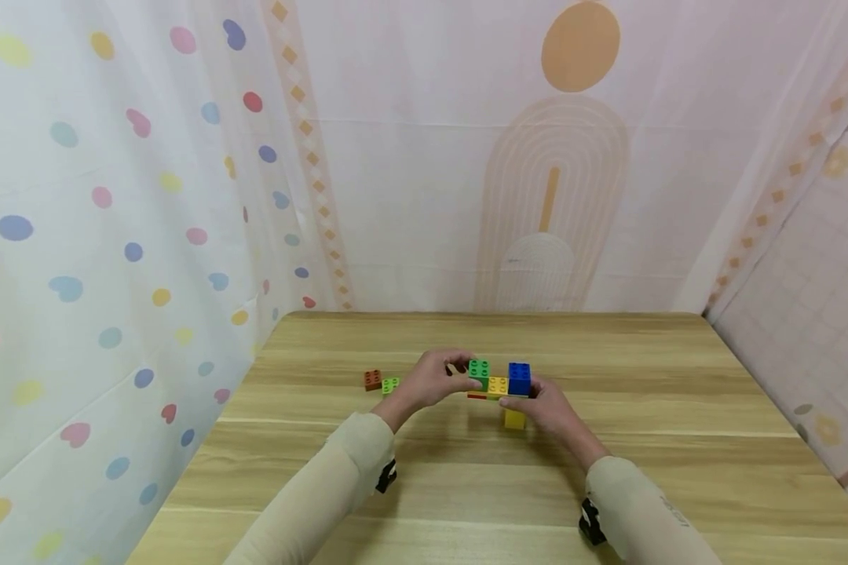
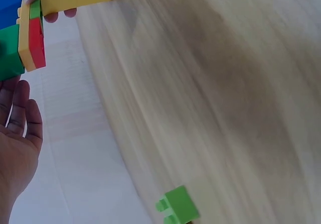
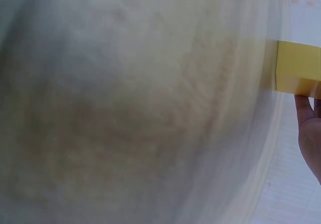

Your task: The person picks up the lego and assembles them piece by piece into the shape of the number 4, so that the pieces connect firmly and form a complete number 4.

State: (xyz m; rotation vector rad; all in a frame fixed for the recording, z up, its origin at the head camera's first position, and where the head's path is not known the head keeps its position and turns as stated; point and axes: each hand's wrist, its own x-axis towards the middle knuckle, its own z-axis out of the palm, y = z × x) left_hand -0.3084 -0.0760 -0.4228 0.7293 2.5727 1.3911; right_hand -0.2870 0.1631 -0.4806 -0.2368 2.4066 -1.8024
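Note:
A small structure of toy building bricks is held up over the table between both hands. On its top left sits a green brick, which my left hand pinches with the thumb at the front and fingers behind. A blue brick stands at the top right, and a yellow-orange piece shows between them. My right hand grips the structure at its right end, thumb across the front. Under that end hangs a yellow brick. In the left wrist view a red brick shows on the underside.
To the left on the wooden table lie a reddish-brown brick and a light green brick, the latter partly behind the left arm. A patterned curtain hangs behind the table and along its left side.

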